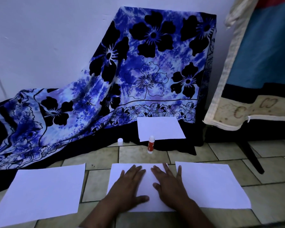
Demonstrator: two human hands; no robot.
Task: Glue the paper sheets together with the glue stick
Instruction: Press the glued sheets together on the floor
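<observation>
Three white paper sheets lie in a row on the tiled floor: a left sheet (41,193), a middle sheet (148,180) and a right sheet (211,185). My left hand (128,188) and my right hand (169,185) rest flat, palms down, side by side on the middle sheet, fingers spread, holding nothing. Beyond them a red and white glue stick (150,144) stands upright with its cap off. Its white cap (120,141) sits on the floor to the left of it. A fourth sheet (160,128) lies further back on the dark cloth.
A blue floral cloth (130,68) drapes over something against the white wall and spreads onto the floor at left. At right stands a covered mattress edge (227,96), with a dark furniture leg (252,157) on the beige tiles (270,165).
</observation>
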